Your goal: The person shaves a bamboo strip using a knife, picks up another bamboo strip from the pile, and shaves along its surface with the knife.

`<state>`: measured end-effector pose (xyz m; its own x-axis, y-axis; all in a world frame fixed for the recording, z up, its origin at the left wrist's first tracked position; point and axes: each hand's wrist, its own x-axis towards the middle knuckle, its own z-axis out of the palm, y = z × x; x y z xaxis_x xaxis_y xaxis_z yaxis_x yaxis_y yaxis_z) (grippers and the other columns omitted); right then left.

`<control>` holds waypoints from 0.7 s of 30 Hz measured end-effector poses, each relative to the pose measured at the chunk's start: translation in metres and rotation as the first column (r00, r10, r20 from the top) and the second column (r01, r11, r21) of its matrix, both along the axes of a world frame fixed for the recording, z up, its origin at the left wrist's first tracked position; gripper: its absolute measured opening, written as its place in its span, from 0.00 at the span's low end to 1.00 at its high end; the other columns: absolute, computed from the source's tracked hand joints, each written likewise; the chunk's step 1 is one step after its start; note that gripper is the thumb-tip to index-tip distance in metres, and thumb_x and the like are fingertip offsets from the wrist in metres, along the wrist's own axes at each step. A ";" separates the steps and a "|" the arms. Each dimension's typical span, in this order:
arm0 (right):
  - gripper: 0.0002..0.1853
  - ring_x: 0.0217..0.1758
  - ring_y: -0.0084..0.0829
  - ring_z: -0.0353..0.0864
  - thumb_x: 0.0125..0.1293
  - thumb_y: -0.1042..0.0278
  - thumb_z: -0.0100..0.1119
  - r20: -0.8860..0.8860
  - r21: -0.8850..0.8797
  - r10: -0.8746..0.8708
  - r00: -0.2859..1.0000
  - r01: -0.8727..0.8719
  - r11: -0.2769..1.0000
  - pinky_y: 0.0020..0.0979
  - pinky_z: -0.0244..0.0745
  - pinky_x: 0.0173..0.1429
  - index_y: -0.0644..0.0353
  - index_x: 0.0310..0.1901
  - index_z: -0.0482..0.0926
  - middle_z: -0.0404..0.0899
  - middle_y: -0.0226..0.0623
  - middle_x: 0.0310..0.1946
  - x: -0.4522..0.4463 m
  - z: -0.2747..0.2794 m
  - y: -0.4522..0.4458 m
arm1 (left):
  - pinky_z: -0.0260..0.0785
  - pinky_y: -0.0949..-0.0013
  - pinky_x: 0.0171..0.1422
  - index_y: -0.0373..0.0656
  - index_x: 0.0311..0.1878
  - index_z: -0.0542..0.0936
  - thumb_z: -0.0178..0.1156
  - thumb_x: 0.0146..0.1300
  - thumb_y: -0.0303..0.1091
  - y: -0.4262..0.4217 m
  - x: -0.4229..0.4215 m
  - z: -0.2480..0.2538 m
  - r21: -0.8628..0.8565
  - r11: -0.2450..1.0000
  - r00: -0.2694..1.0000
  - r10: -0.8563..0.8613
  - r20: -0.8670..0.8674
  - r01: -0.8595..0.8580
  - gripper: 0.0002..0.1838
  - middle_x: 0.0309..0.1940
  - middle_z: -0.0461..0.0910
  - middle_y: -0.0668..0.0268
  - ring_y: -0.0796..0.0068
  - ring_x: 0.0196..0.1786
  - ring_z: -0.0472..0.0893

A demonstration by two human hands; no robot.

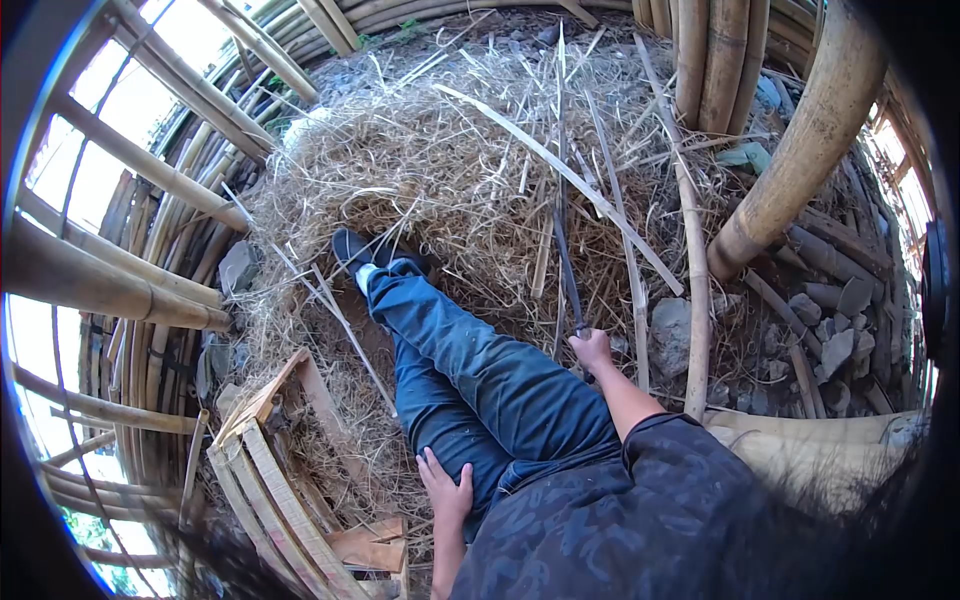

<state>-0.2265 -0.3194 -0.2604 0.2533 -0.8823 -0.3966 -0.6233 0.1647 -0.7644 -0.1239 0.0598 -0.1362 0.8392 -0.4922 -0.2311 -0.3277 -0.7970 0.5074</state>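
My right hand [592,352] is wrapped round the handle of a long, dark, narrow knife [569,275]. Its blade points away from me over a heap of pale shavings [470,170]. Beside the blade lie thin bamboo strips [615,190], some crossing the heap. My left hand [444,484] lies flat on my thigh in blue jeans [455,450], fingers stretched out and holding nothing. My legs reach forward, and a dark shoe [350,247] rests at the edge of the shavings.
A wooden crate [270,490] stands at lower left. Thick bamboo posts [800,150] rise at right, near broken stones [840,340]. A long bamboo pole [692,270] lies to the right of the knife. Bamboo railings [150,180] line the left side.
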 end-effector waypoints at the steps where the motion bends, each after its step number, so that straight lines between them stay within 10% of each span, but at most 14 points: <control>1: 0.13 0.29 0.45 0.83 0.49 0.58 0.64 0.010 -0.006 0.007 1.000 -0.007 1.000 0.43 0.74 0.37 0.60 0.22 0.79 0.81 0.44 0.22 -0.002 -0.002 0.002 | 0.43 0.46 0.79 0.38 0.77 0.45 0.64 0.61 0.49 0.001 -0.001 0.000 -0.006 1.000 1.000 0.007 0.010 -0.007 0.51 0.74 0.44 0.32 0.33 0.75 0.49; 9: 0.14 0.19 0.35 0.79 0.54 0.59 0.62 0.074 -0.050 -0.060 0.995 0.064 0.997 0.39 0.72 0.30 0.61 0.19 0.77 0.77 0.38 0.15 -0.019 -0.048 0.010 | 0.48 0.44 0.77 0.41 0.78 0.46 0.63 0.60 0.54 0.001 -0.002 -0.004 -0.011 0.999 0.999 0.045 0.026 -0.044 0.52 0.74 0.46 0.35 0.33 0.74 0.52; 13: 0.18 0.41 0.45 0.86 0.55 0.50 0.63 -0.215 0.058 0.097 0.972 -0.086 0.995 0.41 0.78 0.47 0.61 0.29 0.82 0.85 0.47 0.31 -0.015 -0.008 0.014 | 0.48 0.42 0.76 0.42 0.78 0.46 0.64 0.59 0.55 0.005 -0.002 -0.007 -0.002 0.999 0.998 0.043 0.046 -0.043 0.52 0.74 0.46 0.35 0.33 0.74 0.53; 16: 0.33 0.64 0.48 0.74 0.55 0.44 0.62 -0.482 0.113 0.255 0.839 -0.229 0.967 0.46 0.70 0.65 0.58 0.58 0.75 0.73 0.48 0.61 0.000 0.045 0.016 | 0.49 0.42 0.76 0.41 0.77 0.47 0.65 0.58 0.55 0.000 -0.004 -0.005 -0.025 0.998 0.996 0.055 0.070 -0.054 0.53 0.74 0.47 0.35 0.33 0.74 0.53; 21: 0.35 0.61 0.50 0.76 0.55 0.44 0.66 -0.366 -0.144 0.530 0.765 -0.610 0.779 0.46 0.72 0.63 0.58 0.60 0.73 0.73 0.49 0.60 0.024 0.177 0.013 | 0.46 0.52 0.79 0.36 0.76 0.49 0.69 0.57 0.48 -0.021 0.006 0.045 -0.326 0.945 0.994 0.059 0.093 -0.026 0.53 0.74 0.47 0.36 0.39 0.76 0.51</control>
